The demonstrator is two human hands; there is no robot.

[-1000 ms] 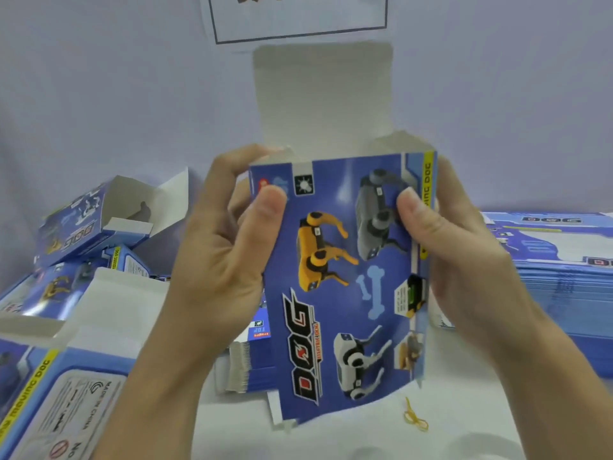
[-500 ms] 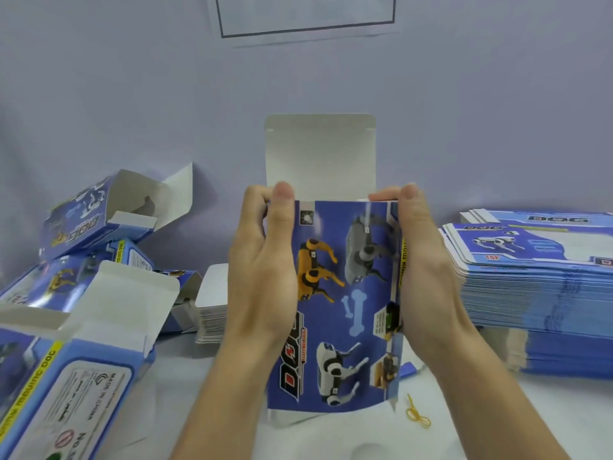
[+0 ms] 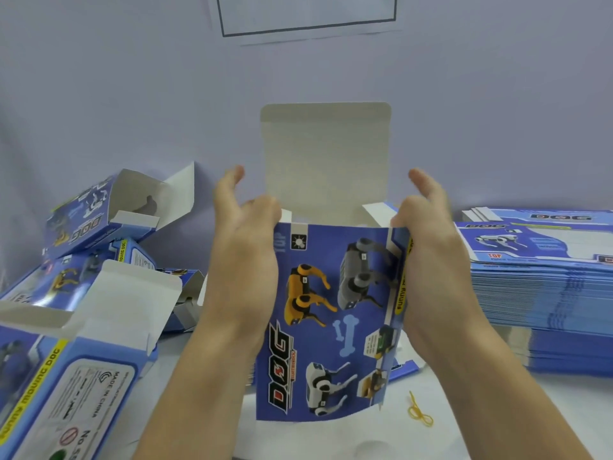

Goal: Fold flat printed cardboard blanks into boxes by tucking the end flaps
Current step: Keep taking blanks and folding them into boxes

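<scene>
I hold a blue box (image 3: pixel 335 313) printed with robot dogs upright over the white table. Its long top flap (image 3: pixel 325 157) stands straight up, showing its plain grey inside. Two small side flaps (image 3: pixel 378 210) stick out at the open top. My left hand (image 3: pixel 245 257) grips the box's left side, its thumb near the top left corner and one finger raised. On the opposite edge, my right hand (image 3: pixel 428 257) grips with its thumb at the top right corner. The fingers behind the box are hidden.
A tall stack of flat blanks (image 3: pixel 537 280) lies at the right. Several folded boxes with open flaps (image 3: pixel 99 214) (image 3: pixel 76 366) are piled at the left. A yellow rubber band (image 3: pixel 419 415) lies on the table (image 3: pixel 497 410). A sheet of paper (image 3: pixel 308 14) hangs on the wall behind.
The box has moved down and away from my face. Both thumbs have slid off the front panel to the box's sides and top corners.
</scene>
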